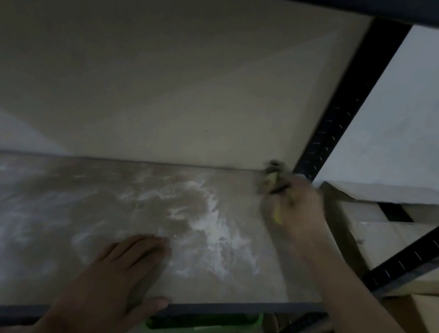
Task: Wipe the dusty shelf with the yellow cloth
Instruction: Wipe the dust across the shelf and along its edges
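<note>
The shelf board [66, 198] is brown and streaked with white dust, thickest near its middle right. My right hand [297, 209] is blurred at the shelf's far right corner, closed on the yellow cloth [274, 179], which is bunched and greyed with dust and pressed where the board meets the back wall. My left hand [117, 274] lies flat, palm down, on the board's front part, fingers together, thumb over the front rail.
A black slotted upright [337, 105] stands just behind my right hand; another upright [426, 250] crosses at right. Cardboard boxes [372, 222] sit beyond the shelf's right end. A green-edged object [202, 322] sits below the grey front rail [231, 309].
</note>
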Demonstrator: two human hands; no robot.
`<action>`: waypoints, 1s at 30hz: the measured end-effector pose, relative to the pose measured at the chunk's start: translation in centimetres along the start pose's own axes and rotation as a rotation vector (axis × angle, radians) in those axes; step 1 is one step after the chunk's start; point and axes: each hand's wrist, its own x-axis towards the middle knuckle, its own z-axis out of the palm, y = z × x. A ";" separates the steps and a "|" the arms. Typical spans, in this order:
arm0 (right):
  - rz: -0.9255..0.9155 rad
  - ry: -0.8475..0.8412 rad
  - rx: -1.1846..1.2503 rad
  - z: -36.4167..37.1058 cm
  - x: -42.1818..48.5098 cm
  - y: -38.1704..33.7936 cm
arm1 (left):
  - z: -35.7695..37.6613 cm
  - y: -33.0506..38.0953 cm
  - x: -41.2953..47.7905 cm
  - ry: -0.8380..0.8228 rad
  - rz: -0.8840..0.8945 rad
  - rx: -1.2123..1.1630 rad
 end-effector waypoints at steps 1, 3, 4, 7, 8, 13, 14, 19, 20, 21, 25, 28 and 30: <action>0.158 0.085 -0.121 -1.3 0.4 1.5 | 0.1 0.0 0.0 0.004 0.002 0.010; 0.341 0.110 -0.277 -1.7 -0.9 3.2 | 0.3 0.0 -0.2 0.014 0.010 0.018; 0.322 0.104 -0.367 -0.9 -2.3 3.2 | 0.3 -0.1 -0.2 0.020 0.015 0.015; 0.169 0.093 -0.439 1.6 -5.7 1.2 | 0.5 -0.3 -0.3 0.029 0.020 0.002; 0.154 0.074 -0.419 2.2 -6.4 0.0 | 0.5 -0.3 -0.3 0.026 0.023 0.003; -0.104 -0.076 -0.256 7.6 -9.4 -6.7 | 0.0 0.0 -0.2 -0.006 -0.011 -0.016; -0.116 -0.125 -0.186 8.0 -9.4 -7.2 | 0.0 0.0 -0.3 -0.021 -0.019 -0.022; 0.078 0.011 -0.172 1.8 -4.6 -2.7 | 0.0 0.1 -0.4 -0.040 -0.024 -0.039; 0.127 0.043 -0.291 0.3 -4.0 -0.8 | 0.0 0.1 -0.4 -0.040 -0.024 -0.044; 0.194 -0.019 -0.407 -1.0 -3.5 0.5 | 0.0 0.1 -0.5 -0.041 -0.026 -0.048; 0.286 -0.428 -0.529 -2.3 -3.6 3.0 | -0.1 0.2 -0.4 -0.035 -0.031 -0.056; 0.164 -0.498 -0.465 -3.1 -4.2 2.9 | -0.2 0.2 -0.5 -0.020 -0.026 -0.056; 0.116 -0.428 -0.376 -3.2 -4.8 2.3 | -0.4 0.3 -0.4 -0.019 -0.023 -0.050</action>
